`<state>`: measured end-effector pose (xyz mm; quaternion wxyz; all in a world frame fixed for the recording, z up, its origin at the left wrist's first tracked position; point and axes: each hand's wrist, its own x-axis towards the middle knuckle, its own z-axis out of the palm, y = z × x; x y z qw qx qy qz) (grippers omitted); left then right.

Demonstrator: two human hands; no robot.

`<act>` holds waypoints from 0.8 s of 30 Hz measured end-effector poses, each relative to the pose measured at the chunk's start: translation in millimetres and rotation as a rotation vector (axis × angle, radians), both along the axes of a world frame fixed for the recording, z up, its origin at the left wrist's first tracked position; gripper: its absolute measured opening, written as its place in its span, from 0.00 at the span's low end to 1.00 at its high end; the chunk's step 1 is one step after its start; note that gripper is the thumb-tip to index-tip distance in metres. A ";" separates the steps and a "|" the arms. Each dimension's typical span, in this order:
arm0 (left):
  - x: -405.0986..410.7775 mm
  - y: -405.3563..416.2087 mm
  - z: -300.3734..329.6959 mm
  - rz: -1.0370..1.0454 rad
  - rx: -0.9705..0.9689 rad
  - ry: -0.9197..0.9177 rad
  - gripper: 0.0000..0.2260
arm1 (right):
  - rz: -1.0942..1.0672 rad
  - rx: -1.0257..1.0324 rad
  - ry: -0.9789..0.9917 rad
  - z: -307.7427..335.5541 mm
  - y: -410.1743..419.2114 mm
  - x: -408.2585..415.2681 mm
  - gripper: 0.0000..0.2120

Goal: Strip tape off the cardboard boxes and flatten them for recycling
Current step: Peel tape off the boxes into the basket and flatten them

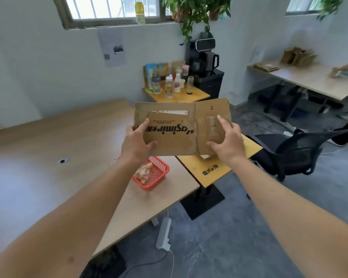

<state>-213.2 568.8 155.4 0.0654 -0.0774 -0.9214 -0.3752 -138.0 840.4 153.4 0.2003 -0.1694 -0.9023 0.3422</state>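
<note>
The left hand [138, 142] and right hand [226, 141] each grip the flattened cardboard box [181, 127], holding it up in the air above the small yellow table's [209, 167] near corner, beyond the red basket [155, 173].

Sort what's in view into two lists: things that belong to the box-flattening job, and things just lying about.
Job:
- flattened cardboard box, held up by both hands
- left hand
- right hand
- red basket holding what look like tape scraps

Lying about:
- drink bottles on the small yellow table
- office chair
- power strip on the floor
- potted plant
</note>
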 end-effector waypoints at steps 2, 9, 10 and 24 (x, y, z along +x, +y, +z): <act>-0.9 35.7 -8.0 -0.011 0.004 -0.029 0.37 | 0.001 -0.003 -0.019 -9.1 35.5 0.6 0.44; -28.8 141.4 -35.0 -0.065 0.003 -0.123 0.36 | -0.028 -0.035 -0.076 -42.9 137.4 -15.3 0.44; -37.0 155.4 -40.5 -0.074 0.003 -0.135 0.36 | -0.033 -0.040 -0.081 -47.9 151.1 -21.2 0.44; -200.0 311.3 -142.2 -0.064 -0.053 -0.328 0.35 | -0.054 -0.018 -0.293 -137.2 304.0 -186.0 0.44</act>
